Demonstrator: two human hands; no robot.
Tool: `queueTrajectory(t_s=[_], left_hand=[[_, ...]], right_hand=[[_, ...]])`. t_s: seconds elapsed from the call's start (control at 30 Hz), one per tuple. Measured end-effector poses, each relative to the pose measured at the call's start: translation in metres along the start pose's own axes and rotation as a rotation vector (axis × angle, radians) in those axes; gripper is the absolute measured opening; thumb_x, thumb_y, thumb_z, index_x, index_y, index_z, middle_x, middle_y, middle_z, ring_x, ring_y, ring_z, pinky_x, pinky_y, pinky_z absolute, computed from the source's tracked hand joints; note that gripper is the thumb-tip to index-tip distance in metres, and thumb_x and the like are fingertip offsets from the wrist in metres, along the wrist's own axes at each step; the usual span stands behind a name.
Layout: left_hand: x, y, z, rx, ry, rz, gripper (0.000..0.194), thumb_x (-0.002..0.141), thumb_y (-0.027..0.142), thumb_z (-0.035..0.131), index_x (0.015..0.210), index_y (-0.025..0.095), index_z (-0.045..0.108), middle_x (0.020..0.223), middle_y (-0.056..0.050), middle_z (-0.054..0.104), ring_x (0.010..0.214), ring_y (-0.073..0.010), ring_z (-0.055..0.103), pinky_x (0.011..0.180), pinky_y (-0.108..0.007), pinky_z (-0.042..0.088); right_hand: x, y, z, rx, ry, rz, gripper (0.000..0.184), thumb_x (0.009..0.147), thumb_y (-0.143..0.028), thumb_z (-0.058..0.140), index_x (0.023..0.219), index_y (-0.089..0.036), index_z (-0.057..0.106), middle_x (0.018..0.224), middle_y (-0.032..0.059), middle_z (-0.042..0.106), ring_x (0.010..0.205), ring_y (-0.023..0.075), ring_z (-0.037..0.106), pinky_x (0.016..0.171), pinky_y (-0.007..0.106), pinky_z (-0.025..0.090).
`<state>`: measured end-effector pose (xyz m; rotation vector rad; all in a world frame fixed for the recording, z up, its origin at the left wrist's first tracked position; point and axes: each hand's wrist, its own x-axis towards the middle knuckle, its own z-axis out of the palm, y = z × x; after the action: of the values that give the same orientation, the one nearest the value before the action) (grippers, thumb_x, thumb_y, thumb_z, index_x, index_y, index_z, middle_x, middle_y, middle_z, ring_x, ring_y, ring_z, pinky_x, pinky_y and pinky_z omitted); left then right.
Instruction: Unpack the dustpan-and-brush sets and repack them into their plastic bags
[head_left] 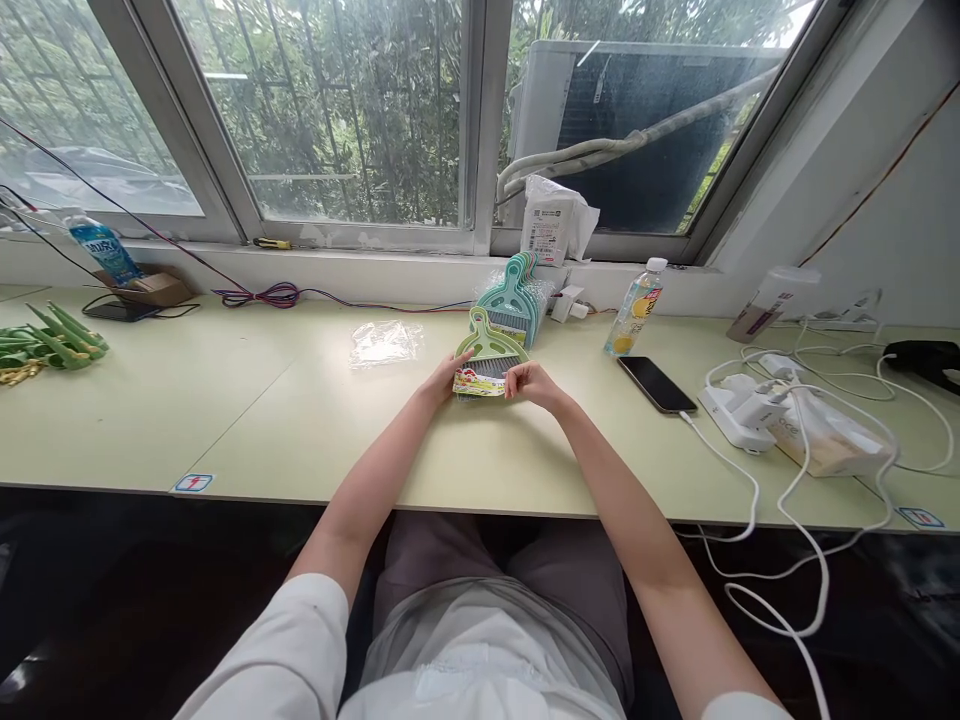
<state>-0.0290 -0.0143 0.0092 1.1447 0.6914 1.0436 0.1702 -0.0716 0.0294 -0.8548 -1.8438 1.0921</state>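
Between my two hands a small green dustpan and brush set stands tilted at the middle of the table, its grey bristles and a colourful label strip facing me. My left hand is closed on its left edge. With bent fingers, my right hand pinches the right end of the label strip. Just behind stands a row of similar teal dustpan sets, partly wrapped in clear plastic. A crumpled clear plastic bag lies left of my left hand.
At the right are a drink bottle, a phone, a power strip with tangled white cables and a tissue pack. Coiled cable runs along the back. Green leafy stalks lie far left. A white box stands by the window.
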Motion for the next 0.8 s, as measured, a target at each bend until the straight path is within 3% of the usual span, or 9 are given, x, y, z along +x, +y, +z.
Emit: queueTrajectory(t_s=[0.2, 0.33, 0.43, 0.5, 0.63, 0.8], left_hand=[[0.001, -0.006, -0.005, 0.019, -0.041, -0.018, 0.06, 0.057, 0.013, 0.077, 0.113, 0.015, 0.056, 0.098, -0.008, 0.069, 0.083, -0.0215, 0.068, 0.085, -0.04, 0.053], [0.002, -0.006, -0.006, 0.019, -0.062, 0.0, 0.061, 0.053, 0.01, 0.079, 0.11, 0.016, 0.057, 0.099, -0.008, 0.07, 0.086, -0.0225, 0.068, 0.086, -0.041, 0.054], [0.002, -0.006, -0.007, 0.002, -0.049, 0.017, 0.062, 0.051, 0.009, 0.079, 0.109, 0.016, 0.059, 0.101, -0.009, 0.07, 0.092, -0.0256, 0.067, 0.088, -0.042, 0.053], [0.002, -0.005, -0.007, -0.011, -0.038, 0.035, 0.062, 0.051, 0.01, 0.08, 0.109, 0.016, 0.06, 0.102, -0.009, 0.071, 0.097, -0.028, 0.067, 0.09, -0.043, 0.053], [0.002, -0.003, -0.006, -0.031, -0.033, 0.078, 0.061, 0.049, 0.011, 0.081, 0.107, 0.016, 0.064, 0.106, -0.01, 0.071, 0.105, -0.0317, 0.064, 0.093, -0.043, 0.052], [0.003, -0.002, -0.006, -0.038, -0.011, 0.103, 0.064, 0.046, 0.009, 0.082, 0.107, 0.016, 0.065, 0.108, -0.01, 0.071, 0.11, -0.0328, 0.062, 0.097, -0.045, 0.05]], right_hand=[[0.0, 0.01, -0.006, -0.1, 0.122, 0.032, 0.013, 0.05, -0.014, 0.043, 0.045, -0.019, 0.054, 0.05, -0.0002, 0.059, 0.058, 0.0167, 0.062, 0.061, 0.028, 0.048], [0.0, 0.012, -0.006, -0.375, 0.267, -0.009, 0.024, 0.057, -0.008, 0.042, 0.054, -0.019, 0.063, 0.063, 0.0016, 0.069, 0.069, 0.0184, 0.066, 0.08, 0.036, 0.05], [-0.001, 0.011, -0.004, -0.692, 0.373, -0.045, 0.037, 0.065, -0.002, 0.04, 0.064, -0.023, 0.07, 0.081, -0.0004, 0.075, 0.087, 0.0184, 0.066, 0.106, 0.047, 0.033], [-0.003, 0.011, -0.002, -0.848, 0.414, -0.049, 0.043, 0.071, -0.001, 0.039, 0.073, -0.027, 0.074, 0.095, -0.0024, 0.075, 0.103, 0.0196, 0.062, 0.113, 0.055, 0.018], [-0.004, 0.012, 0.001, -0.974, 0.353, -0.01, 0.044, 0.083, -0.01, 0.041, 0.107, -0.033, 0.07, 0.122, -0.0041, 0.066, 0.125, 0.0234, 0.05, 0.112, 0.065, -0.004], [-0.004, 0.013, 0.003, -1.032, 0.24, 0.034, 0.041, 0.093, -0.028, 0.038, 0.131, -0.032, 0.055, 0.138, 0.0005, 0.054, 0.138, 0.0283, 0.034, 0.106, 0.073, -0.013]])
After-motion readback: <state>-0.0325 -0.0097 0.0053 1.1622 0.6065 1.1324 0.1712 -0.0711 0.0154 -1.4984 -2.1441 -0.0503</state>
